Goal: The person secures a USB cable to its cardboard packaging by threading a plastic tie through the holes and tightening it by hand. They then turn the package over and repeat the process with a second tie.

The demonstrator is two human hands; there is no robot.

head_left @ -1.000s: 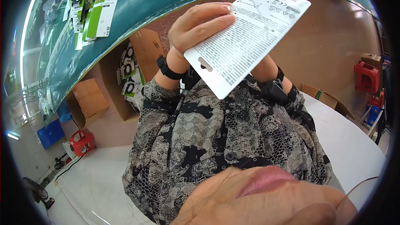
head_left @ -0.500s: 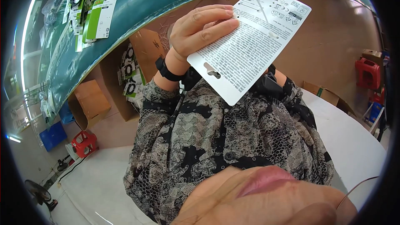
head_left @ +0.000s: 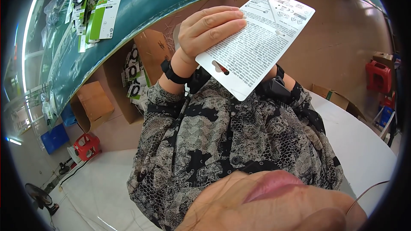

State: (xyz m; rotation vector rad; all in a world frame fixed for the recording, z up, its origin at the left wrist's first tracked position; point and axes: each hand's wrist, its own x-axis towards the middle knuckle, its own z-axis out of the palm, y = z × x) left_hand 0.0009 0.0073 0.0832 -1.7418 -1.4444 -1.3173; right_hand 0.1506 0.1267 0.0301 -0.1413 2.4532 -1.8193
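Observation:
A white blister-type hang card [head_left: 257, 55], its back covered in small print, is tilted in front of my chest. My left hand [head_left: 214, 28] grips its left edge, with the fingers laid across the printed face and the thumb hidden. A thin pale plastic strip [head_left: 267, 4] stands out from the card, with a small knob at its lower end. Near the card's lower end is a hang hole. My right forearm, with a black band [head_left: 279, 72] at the wrist, reaches behind the card, which hides the right hand and its fingers.
A green-topped table [head_left: 158, 8] runs along the far side. Green and white carded black cables [head_left: 102, 17] lie at its left. Below stands a cardboard box [head_left: 122, 87] holding more such packs. Red stools [head_left: 87, 146] and a black fan [head_left: 40, 196] stand farther off.
The card has tilted slightly and its lower corner has risen a little. My left fingers lie closer together on it. The strip's upper end has shifted slightly right.

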